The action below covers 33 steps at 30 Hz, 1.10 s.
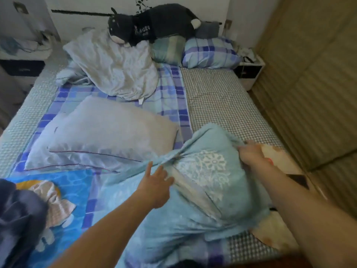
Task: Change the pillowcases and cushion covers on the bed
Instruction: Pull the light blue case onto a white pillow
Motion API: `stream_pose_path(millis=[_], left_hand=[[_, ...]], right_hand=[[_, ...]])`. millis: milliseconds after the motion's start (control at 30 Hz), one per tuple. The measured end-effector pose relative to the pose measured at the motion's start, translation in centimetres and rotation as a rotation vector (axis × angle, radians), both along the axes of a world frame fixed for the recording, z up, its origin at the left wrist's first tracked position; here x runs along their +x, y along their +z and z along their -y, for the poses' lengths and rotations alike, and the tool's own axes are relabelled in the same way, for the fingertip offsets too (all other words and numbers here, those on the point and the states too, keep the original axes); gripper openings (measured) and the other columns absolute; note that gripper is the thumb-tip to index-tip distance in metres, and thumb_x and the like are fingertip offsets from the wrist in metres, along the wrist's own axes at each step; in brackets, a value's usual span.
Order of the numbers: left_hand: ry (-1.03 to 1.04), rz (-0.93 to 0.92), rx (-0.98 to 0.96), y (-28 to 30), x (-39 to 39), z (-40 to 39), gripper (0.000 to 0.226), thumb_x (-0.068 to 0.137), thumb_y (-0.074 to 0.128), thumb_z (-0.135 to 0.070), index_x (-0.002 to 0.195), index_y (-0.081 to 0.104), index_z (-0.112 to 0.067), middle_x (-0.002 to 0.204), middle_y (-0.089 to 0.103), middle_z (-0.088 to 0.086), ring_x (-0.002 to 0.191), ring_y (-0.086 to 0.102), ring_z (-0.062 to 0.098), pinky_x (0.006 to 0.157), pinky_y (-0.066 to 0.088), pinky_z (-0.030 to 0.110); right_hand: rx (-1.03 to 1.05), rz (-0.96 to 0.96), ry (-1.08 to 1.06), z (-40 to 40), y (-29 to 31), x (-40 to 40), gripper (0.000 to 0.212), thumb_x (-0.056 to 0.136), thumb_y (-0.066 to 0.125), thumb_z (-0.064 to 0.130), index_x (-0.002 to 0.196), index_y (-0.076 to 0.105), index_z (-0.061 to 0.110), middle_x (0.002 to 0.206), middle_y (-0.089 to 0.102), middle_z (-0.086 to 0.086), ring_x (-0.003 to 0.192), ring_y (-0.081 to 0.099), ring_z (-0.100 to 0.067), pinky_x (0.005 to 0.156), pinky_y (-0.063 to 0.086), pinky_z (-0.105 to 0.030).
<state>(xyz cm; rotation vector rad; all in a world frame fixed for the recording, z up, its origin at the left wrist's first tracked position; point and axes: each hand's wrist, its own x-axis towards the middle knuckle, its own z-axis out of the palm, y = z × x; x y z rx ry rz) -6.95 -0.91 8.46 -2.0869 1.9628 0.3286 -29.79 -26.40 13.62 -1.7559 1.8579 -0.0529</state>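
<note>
A pillow in a light blue case with a white floral print point(204, 180) lies at the near edge of the bed. My right hand point(251, 153) grips the case's far right edge, bunching the cloth. My left hand point(156, 182) reaches over the case's left side with fingers spread and touches the gathered fabric. A pale lilac pillow point(104, 136) lies flat to the left. A crumpled whitish pillow point(119, 68) leans near the headboard. A blue plaid pillow point(208, 53) and a green striped cushion point(168, 49) sit at the head.
A dark plush animal point(152, 26) sprawls over the head pillows. A bright blue printed cloth point(63, 192) and a dark garment point(17, 215) lie at the near left. A cream patterned pillow point(278, 159) peeks out at the right. Nightstands point(249, 72) flank the bed; a wardrobe point(313, 84) stands right.
</note>
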Motion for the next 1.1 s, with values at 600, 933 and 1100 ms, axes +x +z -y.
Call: stream_pose_path(millis=[600,933,1100], left_hand=[[0.245,-0.272,0.159,-9.8,-6.1,4.1,0.055,0.093,0.048,-0.037,0.147,0.038,-0.034,0.149,0.033,-0.007,0.135,0.038,0.020,0.103,0.045,0.038],[0.184,-0.274,0.054,-8.1,-6.9,6.5,0.049,0.088,0.045,-0.040,0.137,0.045,-0.034,0.131,0.046,-0.005,0.122,0.048,0.026,0.092,0.050,0.040],[-0.316,-0.183,-0.110,-7.6,-9.4,12.1,0.065,0.074,0.042,-0.031,0.138,0.053,-0.027,0.141,0.053,0.002,0.131,0.048,0.028,0.105,0.046,0.041]], right_hand=[[-0.244,-0.087,0.219,2.0,-17.3,-0.1,0.038,0.095,0.054,0.019,0.132,0.048,0.011,0.126,0.056,-0.012,0.114,0.055,-0.032,0.091,0.048,-0.043],[0.369,0.038,0.709,-6.1,-21.0,-8.5,0.021,0.095,0.055,0.022,0.101,0.076,0.021,0.109,0.073,-0.008,0.104,0.067,-0.028,0.086,0.051,-0.030],[0.306,0.368,0.573,-6.7,-19.1,-8.4,0.014,0.095,0.063,0.016,0.102,0.075,0.014,0.099,0.072,0.001,0.086,0.062,0.005,0.078,0.041,-0.012]])
